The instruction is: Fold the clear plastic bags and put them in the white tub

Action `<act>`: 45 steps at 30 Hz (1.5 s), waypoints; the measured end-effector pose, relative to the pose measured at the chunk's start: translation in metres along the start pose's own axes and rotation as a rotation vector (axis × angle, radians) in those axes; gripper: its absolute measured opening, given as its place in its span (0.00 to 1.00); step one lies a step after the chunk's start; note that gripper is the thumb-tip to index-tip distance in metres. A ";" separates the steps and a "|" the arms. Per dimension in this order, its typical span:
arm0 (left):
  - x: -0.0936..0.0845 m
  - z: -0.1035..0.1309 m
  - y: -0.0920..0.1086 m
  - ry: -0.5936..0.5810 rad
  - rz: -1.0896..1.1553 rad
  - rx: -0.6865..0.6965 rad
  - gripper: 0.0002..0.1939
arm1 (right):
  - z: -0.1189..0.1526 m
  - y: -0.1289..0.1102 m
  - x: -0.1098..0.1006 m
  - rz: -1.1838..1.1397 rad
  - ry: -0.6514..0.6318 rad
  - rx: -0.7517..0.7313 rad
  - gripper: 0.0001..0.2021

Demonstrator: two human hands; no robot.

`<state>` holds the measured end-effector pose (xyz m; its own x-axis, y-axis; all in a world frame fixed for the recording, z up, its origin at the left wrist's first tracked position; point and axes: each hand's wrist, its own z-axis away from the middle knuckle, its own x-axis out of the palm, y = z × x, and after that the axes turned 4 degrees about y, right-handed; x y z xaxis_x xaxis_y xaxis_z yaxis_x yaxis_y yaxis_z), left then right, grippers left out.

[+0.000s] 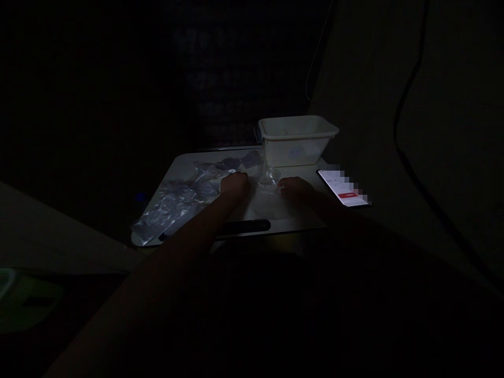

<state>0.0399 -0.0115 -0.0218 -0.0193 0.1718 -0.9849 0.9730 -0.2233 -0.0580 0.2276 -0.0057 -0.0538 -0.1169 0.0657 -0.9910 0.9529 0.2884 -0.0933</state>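
Observation:
In dim light, my left hand (235, 186) is closed on a clear plastic bag (269, 178) over the white tabletop. My right hand (293, 188) grips the same bag from its other side, fingers pinched at the edge. The bag's film stretches between the two hands. More crumpled clear plastic bags (173, 207) lie to the left of my left hand, spread toward the table's left corner. Behind them sit some greyish-purple pieces (240, 160) that are too dark to make out.
A white plastic basin (299, 149) stands at the back right of the small table (299, 223). A lit phone (342, 188) lies at the right edge. Near the front runs a dark handle slot (248, 226). A black cable (397, 131) hangs at right; a green object (29, 302) is low left.

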 end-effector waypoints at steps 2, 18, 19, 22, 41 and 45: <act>-0.001 0.000 -0.001 -0.022 -0.008 -0.016 0.16 | 0.001 0.000 0.000 -0.014 0.011 0.002 0.15; -0.004 0.002 0.005 -0.091 -0.061 0.085 0.15 | 0.004 -0.001 -0.001 -0.007 -0.003 0.004 0.16; -0.004 0.002 0.006 -0.090 -0.062 0.090 0.15 | 0.004 -0.001 -0.002 -0.011 0.001 -0.001 0.16; -0.003 0.002 0.006 -0.078 -0.059 0.097 0.15 | 0.006 -0.002 -0.003 -0.023 0.000 0.005 0.16; -0.007 0.004 -0.002 -0.085 -0.038 -0.011 0.18 | 0.004 0.001 0.000 -0.028 -0.010 -0.001 0.16; -0.008 0.003 0.000 -0.082 -0.043 -0.018 0.17 | 0.003 0.002 0.001 -0.016 -0.018 -0.007 0.16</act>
<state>0.0388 -0.0160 -0.0146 -0.0788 0.1013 -0.9917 0.9749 -0.2001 -0.0979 0.2304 -0.0075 -0.0555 -0.1268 0.0435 -0.9910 0.9490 0.2961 -0.1084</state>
